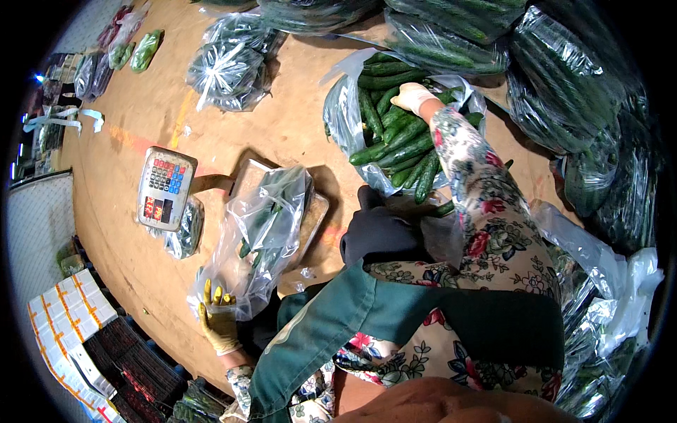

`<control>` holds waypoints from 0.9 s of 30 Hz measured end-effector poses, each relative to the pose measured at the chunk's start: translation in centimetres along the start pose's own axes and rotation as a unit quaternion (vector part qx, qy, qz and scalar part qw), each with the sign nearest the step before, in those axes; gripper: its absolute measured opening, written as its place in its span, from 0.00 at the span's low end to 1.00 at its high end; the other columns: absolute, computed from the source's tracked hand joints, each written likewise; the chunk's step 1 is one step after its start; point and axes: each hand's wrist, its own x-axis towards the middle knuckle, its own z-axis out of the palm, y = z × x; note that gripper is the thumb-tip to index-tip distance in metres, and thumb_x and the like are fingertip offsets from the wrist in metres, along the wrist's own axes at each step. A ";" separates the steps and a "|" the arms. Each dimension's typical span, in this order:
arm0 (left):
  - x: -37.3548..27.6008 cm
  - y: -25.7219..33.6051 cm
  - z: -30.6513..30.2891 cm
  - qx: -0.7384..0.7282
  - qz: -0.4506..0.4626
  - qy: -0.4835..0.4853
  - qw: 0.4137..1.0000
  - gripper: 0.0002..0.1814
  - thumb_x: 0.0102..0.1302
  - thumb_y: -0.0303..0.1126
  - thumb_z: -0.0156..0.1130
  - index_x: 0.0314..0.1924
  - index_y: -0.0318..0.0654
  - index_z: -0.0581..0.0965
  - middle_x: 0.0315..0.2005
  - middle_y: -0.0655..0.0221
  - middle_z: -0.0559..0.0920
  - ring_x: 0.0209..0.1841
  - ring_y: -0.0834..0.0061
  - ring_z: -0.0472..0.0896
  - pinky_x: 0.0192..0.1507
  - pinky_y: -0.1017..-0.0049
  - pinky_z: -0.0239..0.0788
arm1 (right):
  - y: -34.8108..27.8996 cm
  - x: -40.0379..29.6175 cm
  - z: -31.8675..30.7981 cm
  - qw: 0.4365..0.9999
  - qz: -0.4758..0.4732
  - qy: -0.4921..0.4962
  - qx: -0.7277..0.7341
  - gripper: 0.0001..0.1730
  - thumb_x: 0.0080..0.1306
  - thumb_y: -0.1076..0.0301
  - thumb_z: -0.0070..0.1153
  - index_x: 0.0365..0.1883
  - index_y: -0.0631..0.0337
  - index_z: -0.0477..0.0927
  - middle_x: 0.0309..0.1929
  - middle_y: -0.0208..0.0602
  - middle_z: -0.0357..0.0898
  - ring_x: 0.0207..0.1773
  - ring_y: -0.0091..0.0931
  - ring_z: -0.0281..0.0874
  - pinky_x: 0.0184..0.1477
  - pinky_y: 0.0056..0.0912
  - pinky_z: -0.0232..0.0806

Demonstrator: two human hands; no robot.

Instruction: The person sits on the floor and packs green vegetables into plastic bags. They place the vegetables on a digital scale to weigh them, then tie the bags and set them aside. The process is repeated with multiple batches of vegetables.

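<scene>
My right hand [415, 99], in a pale glove, rests on dark green cucumbers [404, 132] heaped in a wide-mouthed clear plastic bag [341, 108]. Its fingers curl down beside one cucumber's end; whether they grip it is hidden. Lower left, my left hand [219, 320], in a yellow-stained glove, is raised with its fingers apart at the mouth of a second clear bag [248, 222]. That bag holds a few cucumbers and lies on the platform [317, 217] of an electronic scale. The scale's keypad head [166, 187] stands left of the platform, its red display lit.
Large bags packed with cucumbers [560, 84] lie along the top and right. Another filled bag [230, 69] sits upper left on the floor [296, 129]. A small bag [185, 232] lies beside the scale head. White boxes [69, 312] and dark crates [132, 354] stand lower left.
</scene>
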 end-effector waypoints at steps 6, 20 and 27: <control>0.1 0.2 0.4 0.012 -0.001 0.032 0.999 0.35 0.73 0.54 0.47 0.72 0.41 0.62 0.52 0.66 0.78 0.48 0.71 0.74 0.58 0.65 0.63 | 1.6 8.0 3.2 0.939 0.187 0.021 0.286 0.30 0.57 0.48 0.66 0.47 0.65 0.84 0.50 0.45 0.83 0.51 0.32 0.81 0.55 0.35 0.70; -0.8 0.2 1.2 0.021 0.010 0.063 0.998 0.37 0.70 0.56 0.50 0.72 0.41 0.63 0.52 0.67 0.74 0.50 0.70 0.73 0.59 0.64 0.62 | 0.6 3.2 3.5 0.790 0.079 0.086 0.601 0.28 0.52 0.67 0.76 0.47 0.60 0.73 0.37 0.30 0.76 0.34 0.24 0.77 0.33 0.27 0.76; -1.1 -0.1 0.0 0.004 0.015 0.030 0.999 0.36 0.71 0.55 0.49 0.71 0.41 0.63 0.53 0.65 0.75 0.50 0.69 0.73 0.60 0.64 0.63 | 7.2 -7.2 -2.9 0.632 -0.153 0.194 0.734 0.18 0.59 0.75 0.68 0.47 0.60 0.77 0.40 0.30 0.82 0.39 0.20 0.80 0.36 0.19 0.73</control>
